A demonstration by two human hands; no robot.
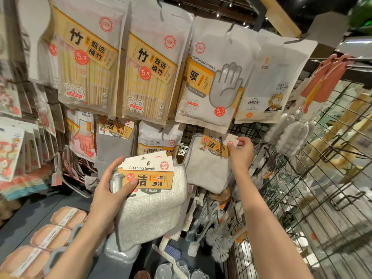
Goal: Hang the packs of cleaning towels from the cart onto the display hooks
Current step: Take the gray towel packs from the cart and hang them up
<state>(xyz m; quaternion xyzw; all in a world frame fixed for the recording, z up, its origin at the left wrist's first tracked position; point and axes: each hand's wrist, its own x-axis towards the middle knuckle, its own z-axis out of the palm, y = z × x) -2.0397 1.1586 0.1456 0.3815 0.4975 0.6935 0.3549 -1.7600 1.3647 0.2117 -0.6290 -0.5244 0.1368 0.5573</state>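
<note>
Head view: right hand (240, 153) pinches a towel pack's card (216, 147) at its hook (221, 140).
Left hand (112, 190) grips spare packs (149, 190); a missed hole could drop the pinched pack.

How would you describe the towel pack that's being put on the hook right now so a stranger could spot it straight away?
Find the big white disposable gloves bag with the grey hand print in the upper row. Directly below it hangs a pale grey towel pack with an orange header card, whose top corner the right hand pinches. Unlike the similar packs gripped in the left hand, it is up against the rack.
</note>
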